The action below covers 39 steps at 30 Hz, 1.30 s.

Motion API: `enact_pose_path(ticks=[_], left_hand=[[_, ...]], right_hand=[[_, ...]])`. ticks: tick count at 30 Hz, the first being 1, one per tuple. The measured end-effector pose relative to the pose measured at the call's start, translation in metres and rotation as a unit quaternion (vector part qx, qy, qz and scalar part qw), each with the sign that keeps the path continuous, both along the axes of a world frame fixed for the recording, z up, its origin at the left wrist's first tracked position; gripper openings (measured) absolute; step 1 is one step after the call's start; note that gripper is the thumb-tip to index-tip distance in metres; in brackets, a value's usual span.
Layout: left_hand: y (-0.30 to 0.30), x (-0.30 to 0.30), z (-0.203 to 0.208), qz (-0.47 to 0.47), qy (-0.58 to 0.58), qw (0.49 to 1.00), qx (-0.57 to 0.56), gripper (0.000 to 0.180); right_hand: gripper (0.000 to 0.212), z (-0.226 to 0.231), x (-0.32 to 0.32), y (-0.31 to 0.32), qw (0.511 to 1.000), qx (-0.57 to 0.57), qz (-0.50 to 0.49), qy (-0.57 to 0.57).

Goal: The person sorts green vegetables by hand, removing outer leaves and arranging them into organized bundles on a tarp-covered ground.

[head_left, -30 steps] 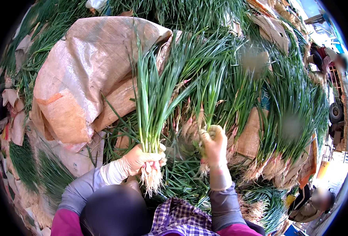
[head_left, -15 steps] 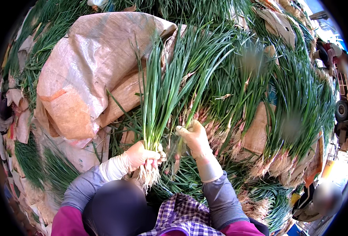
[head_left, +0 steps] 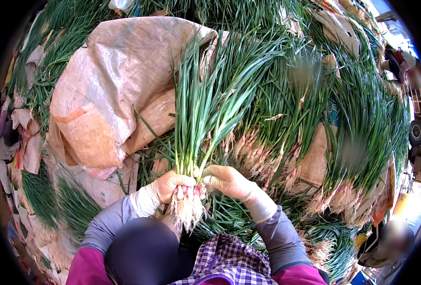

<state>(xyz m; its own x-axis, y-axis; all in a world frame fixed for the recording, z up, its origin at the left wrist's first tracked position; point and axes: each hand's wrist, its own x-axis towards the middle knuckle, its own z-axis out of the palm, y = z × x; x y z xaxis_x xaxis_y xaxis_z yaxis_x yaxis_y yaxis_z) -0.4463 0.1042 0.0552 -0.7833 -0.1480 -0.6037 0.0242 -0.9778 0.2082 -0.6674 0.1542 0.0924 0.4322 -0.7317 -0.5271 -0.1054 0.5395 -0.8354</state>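
My left hand (head_left: 169,186), in a pale glove, is closed round a bunch of spring onions (head_left: 186,137). The green leaves point away from me, and the pinkish bulbs and whitish roots (head_left: 187,209) hang below the fist. On the bunch's right side my right hand (head_left: 227,181), also gloved, has its fingers pinched round the lower part of a spring onion stalk (head_left: 216,137) that leans right and meets the others at the bulbs. Its fingertips are partly hidden against the bunch.
A tan woven sheet (head_left: 106,85) lies folded at the left. Heaps of spring onions (head_left: 362,137) cover the right, roots toward me, with more leaves (head_left: 220,213) under my hands. At the far right edge are another person (head_left: 386,242) and a wheel (head_left: 416,133).
My right hand has come down and left with a stalk, from the pile's edge to the bunch. That stalk now sits against the bunch. My left hand keeps its grip.
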Motion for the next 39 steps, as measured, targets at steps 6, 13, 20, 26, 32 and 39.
enact_pose_path(ticks=[6,13,20,26,32,39], left_hand=[[0.0,-0.008,0.024,0.1,0.158,0.976,0.115,0.028],[0.002,0.002,0.015,0.087,0.161,0.972,0.149,0.031],[0.005,-0.004,0.015,0.096,0.161,0.97,0.153,0.029],[0.006,0.001,0.018,0.078,0.139,0.984,0.077,0.027],[-0.003,0.011,0.018,0.127,0.192,0.962,0.149,0.032],[0.002,0.01,0.018,0.127,0.182,0.963,0.154,0.032]], right_hand=[[0.014,-0.037,-0.004,0.009,0.926,-0.013,-0.291,0.239],[0.034,-0.008,0.005,-0.013,0.926,0.139,-0.337,-0.096],[0.018,-0.011,0.054,-0.032,0.861,0.025,-0.507,-0.043],[0.023,-0.027,0.047,-0.054,0.641,0.251,-0.713,-0.134],[0.029,-0.04,0.011,0.02,0.906,0.0,0.289,0.309],[0.067,-0.018,0.02,0.001,0.988,-0.13,-0.079,0.021]])
